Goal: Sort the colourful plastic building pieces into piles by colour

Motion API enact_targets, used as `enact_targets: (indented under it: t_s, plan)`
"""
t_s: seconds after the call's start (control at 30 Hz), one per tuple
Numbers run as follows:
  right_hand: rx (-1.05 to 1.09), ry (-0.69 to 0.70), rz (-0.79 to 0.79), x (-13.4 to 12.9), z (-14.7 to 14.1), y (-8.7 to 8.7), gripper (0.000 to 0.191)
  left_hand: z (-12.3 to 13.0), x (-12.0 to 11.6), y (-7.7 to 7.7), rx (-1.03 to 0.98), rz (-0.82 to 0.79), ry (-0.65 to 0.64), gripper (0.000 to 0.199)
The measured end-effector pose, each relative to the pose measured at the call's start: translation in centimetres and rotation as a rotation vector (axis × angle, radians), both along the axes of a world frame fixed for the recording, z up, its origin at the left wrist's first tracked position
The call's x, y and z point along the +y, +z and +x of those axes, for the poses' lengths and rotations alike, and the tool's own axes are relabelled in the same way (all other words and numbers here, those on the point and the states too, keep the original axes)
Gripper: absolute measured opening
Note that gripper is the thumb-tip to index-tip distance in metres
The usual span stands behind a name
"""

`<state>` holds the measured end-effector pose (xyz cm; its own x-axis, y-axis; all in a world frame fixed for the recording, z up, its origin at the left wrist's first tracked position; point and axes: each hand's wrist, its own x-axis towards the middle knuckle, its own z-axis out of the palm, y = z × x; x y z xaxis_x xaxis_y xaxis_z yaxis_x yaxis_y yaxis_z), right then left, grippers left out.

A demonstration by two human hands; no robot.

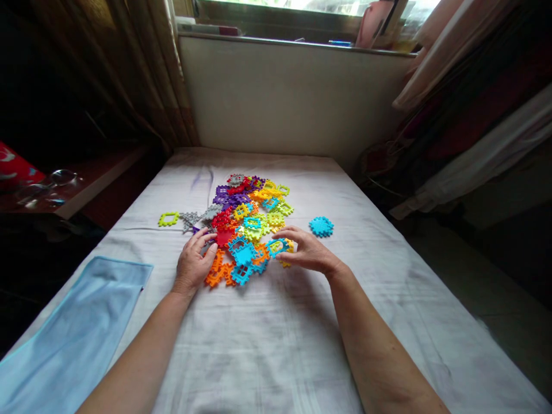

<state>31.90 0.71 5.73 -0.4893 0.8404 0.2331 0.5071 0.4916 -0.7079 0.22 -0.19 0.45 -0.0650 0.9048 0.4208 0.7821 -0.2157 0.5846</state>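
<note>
A heap of notched plastic pieces [244, 253] in blue, orange, red, purple, yellow, green and grey lies on the white sheet [259, 345]. At the heap's left edge is my left hand [195, 260], fingers apart, beside a red piece [225, 237] and orange pieces [214, 277]. My right hand [308, 250] is at the right edge, its fingers and thumb curved apart around a blue piece with an opening [278, 247]; no firm hold shows. A blue hexagonal piece [321, 226] lies apart on the right, and a lime-green frame [168, 219] on the left.
A light blue cloth [81, 322] lies at the left of the sheet. Further left, glasses [64, 177] and a red item [17, 167] rest on a wooden surface [99, 178]. A wall [280, 98] with a window ledge stands behind; fabrics hang at the right.
</note>
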Motion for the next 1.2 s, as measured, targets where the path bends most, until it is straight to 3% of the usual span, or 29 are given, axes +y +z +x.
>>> enact_targets:
  t_s: [0.17, 0.4, 0.57, 0.73, 0.87, 1.0, 1.1, 1.2]
  plan:
    - [0.111, -0.038, -0.131, -0.1, -0.7, 0.4, 0.03, -0.1, 0.0, -0.2, 0.004, 0.032, 0.003, 0.029]
    - [-0.138, -0.047, -0.151, -0.3, 1.1, 1.2, 0.025, -0.2, 0.1, -0.6, 0.024, 0.077, -0.012, 0.027]
    - [-0.388, -0.042, -0.15, -0.5, 0.5, 1.1, 0.014, -0.3, 0.2, -0.9, 0.036, 0.094, -0.013, 0.027]
    - [-0.486, -0.031, -0.099, -0.7, -0.2, 1.2, 0.012, -0.2, 0.2, -0.7, 0.068, 0.155, -0.012, 0.028]
    - [-0.421, -0.062, -0.064, -0.9, -0.3, 1.6, 0.027, 0.9, -1.0, 0.9, 0.185, 0.334, -0.06, 0.027]
    - [-0.281, -0.106, -0.067, -0.9, -0.2, 2.0, 0.032, 2.7, -2.6, 2.5, 0.296, 0.435, -0.236, 0.031]
    - [-0.163, -0.111, -0.07, -1.0, -0.4, 2.2, 0.03, 3.7, -3.3, 2.8, 0.357, 0.449, -0.356, 0.043]
    - [-0.09, -0.08, -0.078, -1.2, -0.9, 2.4, 0.03, 4.2, -3.5, 3.0, 0.354, 0.48, -0.373, 0.038]
